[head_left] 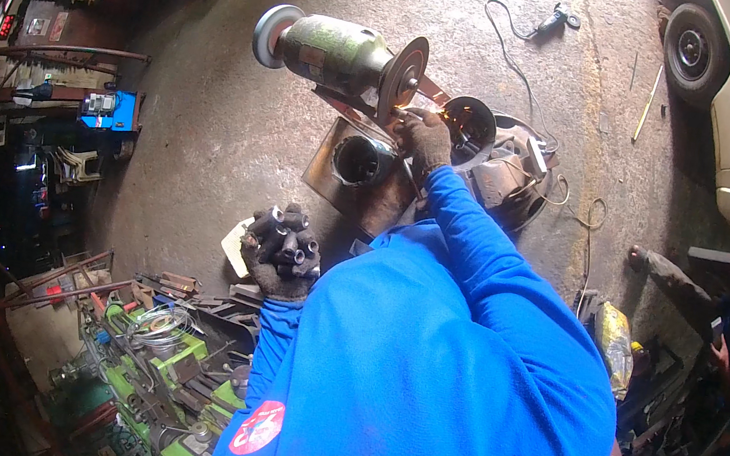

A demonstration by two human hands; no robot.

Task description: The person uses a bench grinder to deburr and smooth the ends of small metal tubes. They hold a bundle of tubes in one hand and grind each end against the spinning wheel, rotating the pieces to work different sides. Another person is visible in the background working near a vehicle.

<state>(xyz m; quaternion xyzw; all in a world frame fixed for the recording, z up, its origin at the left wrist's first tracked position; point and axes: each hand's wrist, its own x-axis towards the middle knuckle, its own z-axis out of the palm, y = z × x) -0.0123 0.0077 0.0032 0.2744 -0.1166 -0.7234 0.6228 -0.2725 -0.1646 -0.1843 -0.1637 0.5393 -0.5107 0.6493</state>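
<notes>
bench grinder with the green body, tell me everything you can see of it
The bench grinder has a scuffed, dirty-green cylindrical body, apparently painted metal, lying crosswise ahead of the person. A pale, thick wheel is on its left end; a larger, brownish disc with a central hub is on its right. Orange sparks near that disc suggest it is running. The gloved right hand holds a small piece at the disc's lower edge; contact is hard to see.

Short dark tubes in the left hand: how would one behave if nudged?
The tubes look round, so one would probably roll. Their greyish, metallic-looking ends suggest they're stiff and perhaps heavy for their size. Heaped in the gloved left hand, the top ones might slide off.
</notes>
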